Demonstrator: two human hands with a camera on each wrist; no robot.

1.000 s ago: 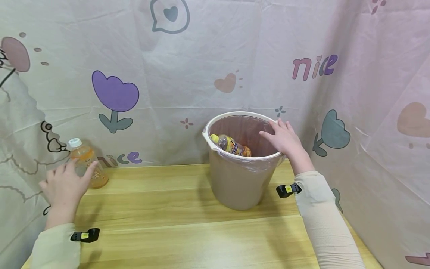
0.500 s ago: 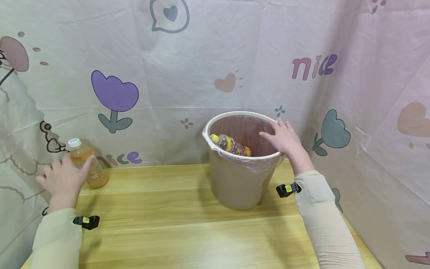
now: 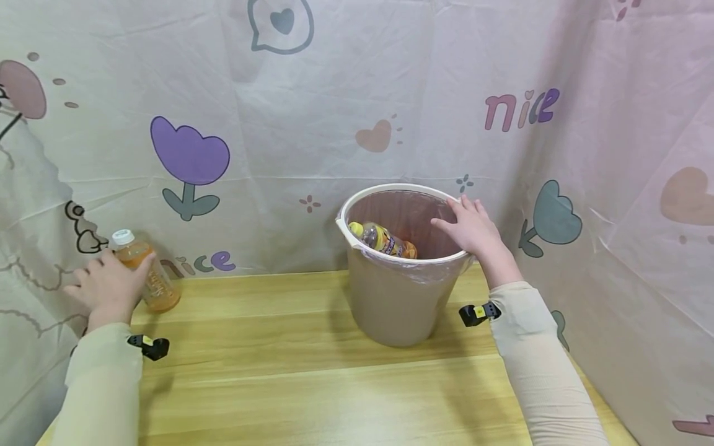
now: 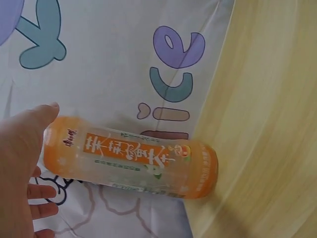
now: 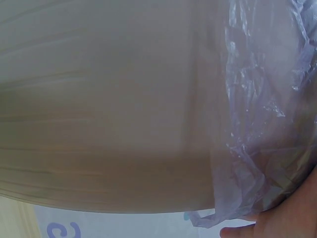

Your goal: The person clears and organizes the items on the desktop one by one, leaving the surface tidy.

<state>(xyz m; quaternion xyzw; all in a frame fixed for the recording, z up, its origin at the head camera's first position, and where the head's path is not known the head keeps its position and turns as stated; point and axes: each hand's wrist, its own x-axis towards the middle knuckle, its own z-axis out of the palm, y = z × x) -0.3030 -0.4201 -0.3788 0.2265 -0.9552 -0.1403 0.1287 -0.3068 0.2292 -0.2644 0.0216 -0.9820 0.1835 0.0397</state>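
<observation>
In the head view, my left hand [image 3: 110, 286] is at an upright bottle [image 3: 160, 288] of orange drink with a white cap, at the table's far left. The left wrist view shows the thumb and fingers spread at the upper end of the bottle [image 4: 131, 157], not curled round it; whether they touch it I cannot tell. My right hand [image 3: 474, 228] rests on the right side of a beige bucket's [image 3: 393, 303] white rim, fingers extended. A yellow-capped bottle [image 3: 387, 241] leans inside the bucket. Clear plastic liner [image 5: 257, 99] hangs over the bucket's outside in the right wrist view.
A wooden table [image 3: 268, 396] carries the bucket and the orange bottle. Printed cloth [image 3: 301, 142] hangs behind and on both sides, close to the bottle and the bucket.
My left hand has moved forward to the neck end of the orange bottle, thumb and fingers still spread. The right hand and bucket have not moved.
</observation>
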